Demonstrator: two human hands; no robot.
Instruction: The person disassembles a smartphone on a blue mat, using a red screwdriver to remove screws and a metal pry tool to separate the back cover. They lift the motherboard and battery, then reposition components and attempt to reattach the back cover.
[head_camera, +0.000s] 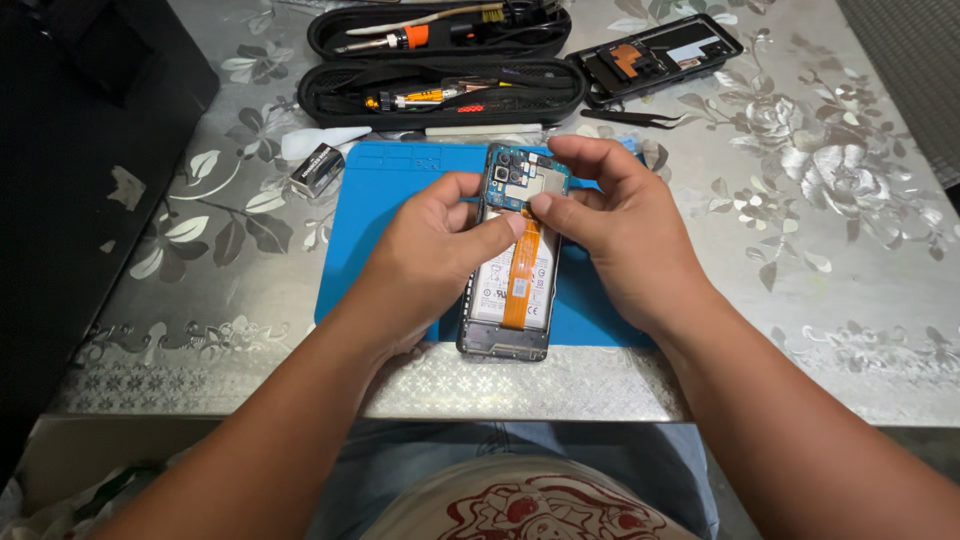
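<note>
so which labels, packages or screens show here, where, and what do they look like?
Battery label: white rectangle with small dark print, inside the opened phone on the blue mat, partly under an orange flex strip.
Small box: dark with pale sides, off the mat's upper-left corner.
No lit screen visible.

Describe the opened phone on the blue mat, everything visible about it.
The opened phone lies flat, back cover off, lengthwise on the blue mat, its lower end past the mat's near edge. A dark frame surrounds a white battery, crossed by an orange ribbon cable running down the middle. At the top sits a blue-green board with camera lenses. The left hand grips its left side, thumb on the cable's upper end; the right hand holds the top right.
</note>
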